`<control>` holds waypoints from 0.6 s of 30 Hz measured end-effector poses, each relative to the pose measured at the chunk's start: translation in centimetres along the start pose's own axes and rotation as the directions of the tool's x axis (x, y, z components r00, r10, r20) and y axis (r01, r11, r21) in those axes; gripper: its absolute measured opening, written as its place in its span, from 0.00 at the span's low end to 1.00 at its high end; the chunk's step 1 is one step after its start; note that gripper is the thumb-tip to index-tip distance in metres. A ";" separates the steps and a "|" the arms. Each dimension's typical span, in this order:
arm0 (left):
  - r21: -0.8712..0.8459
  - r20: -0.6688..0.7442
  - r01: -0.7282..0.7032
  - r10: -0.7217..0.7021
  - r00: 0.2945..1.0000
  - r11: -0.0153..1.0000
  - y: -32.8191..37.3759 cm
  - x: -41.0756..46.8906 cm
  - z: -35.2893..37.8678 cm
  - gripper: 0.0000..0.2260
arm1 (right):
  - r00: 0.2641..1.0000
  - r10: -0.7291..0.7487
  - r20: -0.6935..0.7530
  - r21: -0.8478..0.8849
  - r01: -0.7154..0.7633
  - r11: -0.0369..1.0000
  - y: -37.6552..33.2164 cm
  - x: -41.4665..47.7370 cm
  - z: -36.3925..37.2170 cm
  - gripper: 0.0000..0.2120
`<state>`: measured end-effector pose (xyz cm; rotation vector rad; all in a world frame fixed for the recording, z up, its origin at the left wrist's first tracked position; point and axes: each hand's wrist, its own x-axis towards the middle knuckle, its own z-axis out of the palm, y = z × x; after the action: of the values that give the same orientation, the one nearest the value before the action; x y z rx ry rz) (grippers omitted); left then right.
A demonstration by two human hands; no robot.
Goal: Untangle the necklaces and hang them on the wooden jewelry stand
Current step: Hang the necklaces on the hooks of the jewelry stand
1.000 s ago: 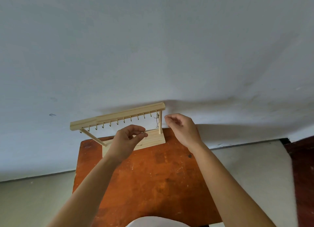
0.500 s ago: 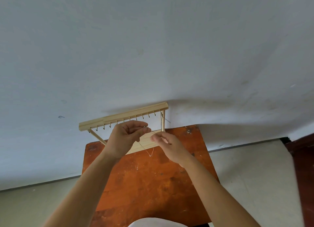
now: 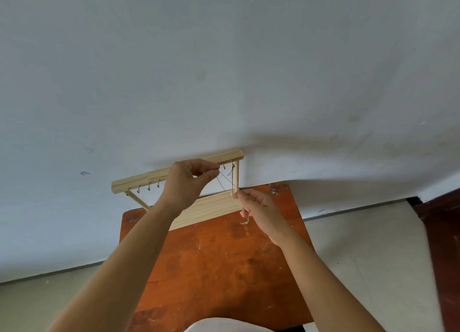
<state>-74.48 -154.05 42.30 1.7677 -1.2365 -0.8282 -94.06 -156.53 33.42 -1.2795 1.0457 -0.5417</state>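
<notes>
Hooks (image 3: 148, 186) of the wooden jewelry stand (image 3: 209, 204) show only at the two ends of its top bar; the middle ones are hidden behind the left hand (image 3: 185, 184). The stand is at the centre of the frame, on the far edge of the orange-brown surface (image 3: 211, 264), close to the pale wall (image 3: 224, 70). A white shape at the bottom edge of the frame is cut off and I cannot tell what it is.

A thin necklace (image 3: 227, 180) is hard to make out. Its chain runs from the left grip, just below the bar, down and to the right to the right hand (image 3: 261, 211), beside the right post of the stand. A short end hangs under the right hand. One more chain seems to hang from the last hook on the right, but where each strand goes is not clear.

The left thumb and forefinger are pressed together on the chain. The right fingertips pinch it also.
</notes>
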 end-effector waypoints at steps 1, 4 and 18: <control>0.009 -0.015 0.006 -0.006 1.000 1.000 0.0 0.5 -0.1 0.03 | 1.000 0.000 0.007 0.006 0.000 1.000 0.1 0.1 0.2 0.11; 0.075 -0.072 0.020 -0.015 0.997 0.997 0.3 1.7 -0.3 0.03 | 1.000 -0.002 0.019 0.029 0.002 1.000 0.5 0.4 0.6 0.10; 0.285 0.018 -0.024 0.020 1.000 0.958 -0.4 4.3 -0.1 0.03 | 0.994 0.107 0.025 -0.057 -0.106 0.993 1.6 2.5 1.1 0.13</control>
<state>-72.93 -158.00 41.67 1.9733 -1.4407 -0.6762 -92.33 -157.61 31.03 -1.2682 1.1055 -0.4155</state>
